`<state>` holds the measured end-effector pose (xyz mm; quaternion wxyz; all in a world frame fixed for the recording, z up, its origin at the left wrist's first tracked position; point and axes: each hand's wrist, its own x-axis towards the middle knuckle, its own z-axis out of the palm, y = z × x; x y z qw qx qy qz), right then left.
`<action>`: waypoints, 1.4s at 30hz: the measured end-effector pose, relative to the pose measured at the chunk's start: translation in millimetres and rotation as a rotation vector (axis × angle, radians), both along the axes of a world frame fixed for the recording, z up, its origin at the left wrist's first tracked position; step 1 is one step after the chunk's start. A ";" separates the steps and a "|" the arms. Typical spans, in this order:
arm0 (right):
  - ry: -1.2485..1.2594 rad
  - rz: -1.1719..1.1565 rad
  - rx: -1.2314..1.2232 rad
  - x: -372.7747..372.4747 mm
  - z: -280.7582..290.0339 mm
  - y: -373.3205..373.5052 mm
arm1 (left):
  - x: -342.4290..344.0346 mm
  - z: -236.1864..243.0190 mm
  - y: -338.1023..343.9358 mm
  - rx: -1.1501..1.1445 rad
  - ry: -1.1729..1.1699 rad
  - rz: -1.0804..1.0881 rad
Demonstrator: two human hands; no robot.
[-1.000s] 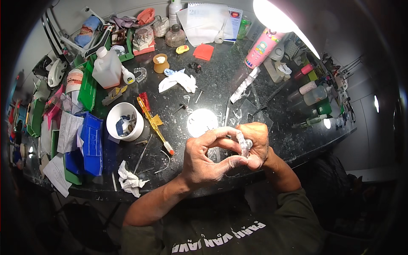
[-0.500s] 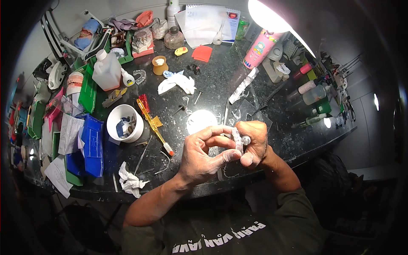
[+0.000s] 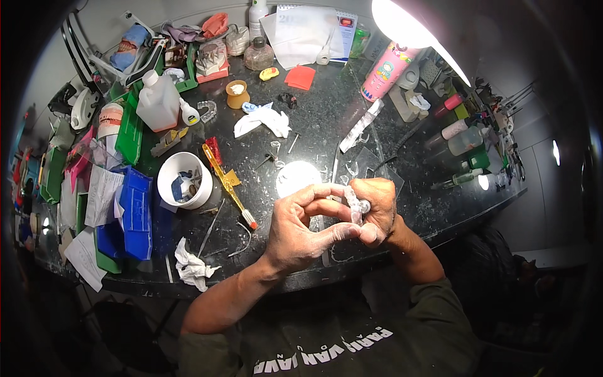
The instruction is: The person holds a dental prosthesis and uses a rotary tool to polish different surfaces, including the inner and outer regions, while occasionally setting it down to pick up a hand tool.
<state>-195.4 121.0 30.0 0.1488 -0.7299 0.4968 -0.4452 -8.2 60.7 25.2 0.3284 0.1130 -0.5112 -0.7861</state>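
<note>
Between the fingertips and thumb of my left hand [image 3: 295,223] is a clear, arch-shaped dental appliance [image 3: 355,210], held upright. My right hand [image 3: 379,210] is closed around a tool with a round, silvery metal end [image 3: 364,206]; its body is hidden in the fist. That end sits right beside the appliance, though I cannot tell whether they touch. Pale dust coats the fingers of both hands. Just beyond my left fingers, a bright white disc [image 3: 298,179] lies on the table.
A lamp [image 3: 402,22] overhangs the dark table. To the left are a white tub [image 3: 186,181], a yellow-handled toothbrush [image 3: 229,188], crumpled tissue [image 3: 195,265] and blue bins [image 3: 137,213]. Farther off lie a paper towel [image 3: 264,122], plastic bottle [image 3: 157,103] and pink cylinder [image 3: 386,74].
The clear appliance has tilted slightly between my left fingers, and my left thumb has shifted a little to the right, nearer my right hand. The tool stays in my right hand.
</note>
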 end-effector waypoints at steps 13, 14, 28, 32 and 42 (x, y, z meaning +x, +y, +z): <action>-0.044 -0.010 -0.004 -0.9 -0.1 0.4 | 1.9 0.7 -1.1 -0.112 -0.039 0.020; -0.044 -0.010 -0.004 -1.0 -0.8 0.5 | 1.2 0.0 -0.9 -0.112 -0.039 0.019; -0.045 0.006 -0.004 -0.9 -3.5 1.1 | 1.3 -0.5 -1.7 -0.142 -0.036 0.004; -0.004 0.021 0.004 -2.1 -0.6 0.5 | 1.8 0.6 -0.5 -0.107 -0.045 0.002; -0.003 0.016 0.003 0.3 -1.2 0.7 | -0.5 -0.5 0.5 -0.124 -0.017 0.061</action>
